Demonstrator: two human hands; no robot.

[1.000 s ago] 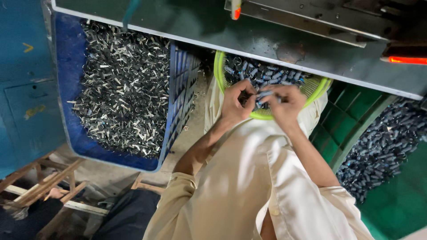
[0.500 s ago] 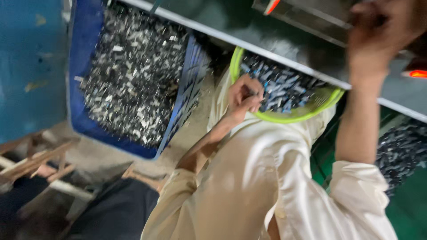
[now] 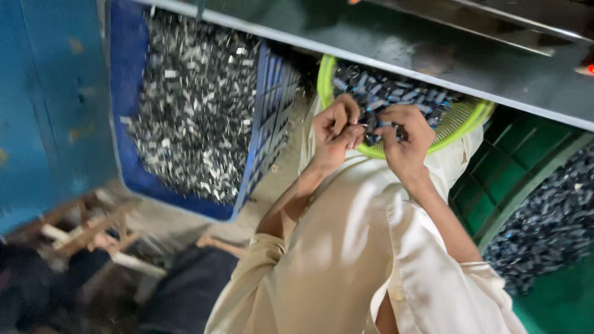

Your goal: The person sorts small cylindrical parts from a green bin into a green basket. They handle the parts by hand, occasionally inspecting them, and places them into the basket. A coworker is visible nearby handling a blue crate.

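Over the yellow-green basket [image 3: 476, 117], both hands [image 3: 337, 127] [image 3: 405, 139] pinch small dark parts [image 3: 377, 117].

The right hand [image 3: 405, 139], raised high at the machine ledge half a second ago, is back down at the yellow-green basket [image 3: 461, 124], its fingers [image 3: 387, 127] again close to those of the left hand [image 3: 337, 127], pinching small dark metal pieces [image 3: 371, 120] between both sets of fingertips.

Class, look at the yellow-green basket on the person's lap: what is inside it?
The yellow-green basket holds a heap of small dark metal pieces. Both hands, left hand and right hand, cover part; the grey bench edge hides its far side.
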